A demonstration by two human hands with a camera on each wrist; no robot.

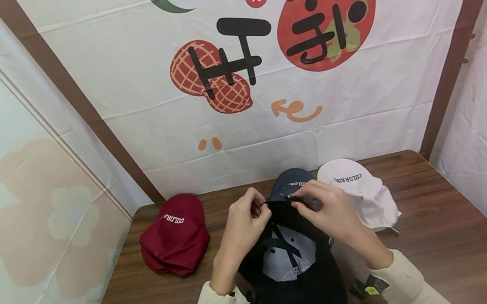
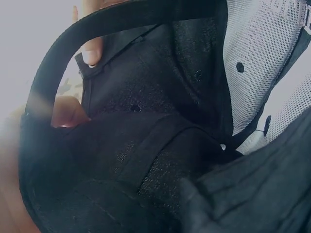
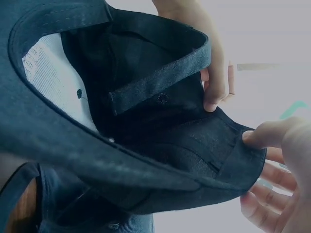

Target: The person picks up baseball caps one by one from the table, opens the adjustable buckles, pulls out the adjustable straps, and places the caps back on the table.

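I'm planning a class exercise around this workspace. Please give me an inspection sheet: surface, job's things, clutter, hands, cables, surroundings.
Surface: brown wood-grain table.
Job's things: black cap, inside showing, brim toward the person; whether it touches the table, cannot tell.
Clutter: red cap on the left, navy cap partly hidden beyond the black one, white cap on the right.
Hands: left hand and right hand each pinch the black cap's far edge.
Cables: nothing seen.
Surroundings: white printed sheet behind the table, pale sheets at both sides, brown posts at the corners.
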